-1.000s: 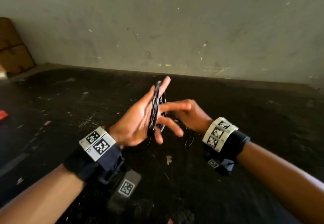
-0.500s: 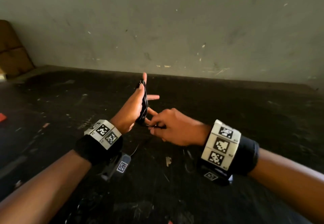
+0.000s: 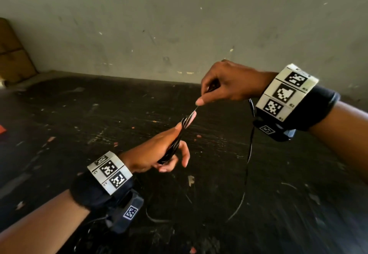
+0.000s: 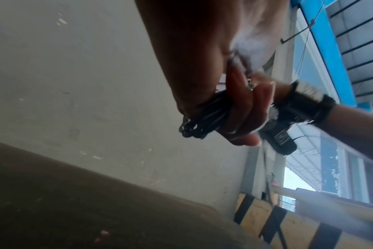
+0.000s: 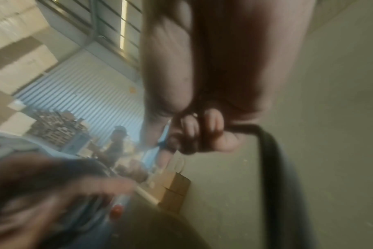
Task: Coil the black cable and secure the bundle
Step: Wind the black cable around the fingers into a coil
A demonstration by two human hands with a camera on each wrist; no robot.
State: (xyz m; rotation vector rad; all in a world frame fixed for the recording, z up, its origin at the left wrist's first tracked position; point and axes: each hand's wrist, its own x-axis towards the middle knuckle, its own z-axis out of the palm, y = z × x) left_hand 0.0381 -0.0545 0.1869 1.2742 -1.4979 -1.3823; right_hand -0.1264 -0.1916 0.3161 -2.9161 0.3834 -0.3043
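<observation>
My left hand [image 3: 151, 154] is low at the centre, and its fingers hold a bundle of black cable coils [image 3: 174, 146]. The left wrist view shows its fingers [image 4: 243, 109] curled round the bundle [image 4: 202, 121]. My right hand [image 3: 227, 83] is raised up and to the right and grips the cable in a fist. One strand [image 3: 194, 111] runs taut from its index fingertip down to the coil. The loose tail [image 3: 250, 154] hangs from below the right wrist to the table. In the blurred right wrist view, curled fingers [image 5: 211, 124] hold the cable [image 5: 268, 151].
A dark, scratched table [image 3: 99, 124] stands against a grey wall [image 3: 179, 24]. A cardboard box [image 3: 12, 54] sits at the far left, and a red scrap [image 3: 2, 129] lies at the left edge. Another person [image 5: 117, 139] is far behind in the right wrist view.
My right hand has gone from beside the left hand up and to the right, drawing a strand taut. The left hand has dropped a little and now points at the right hand.
</observation>
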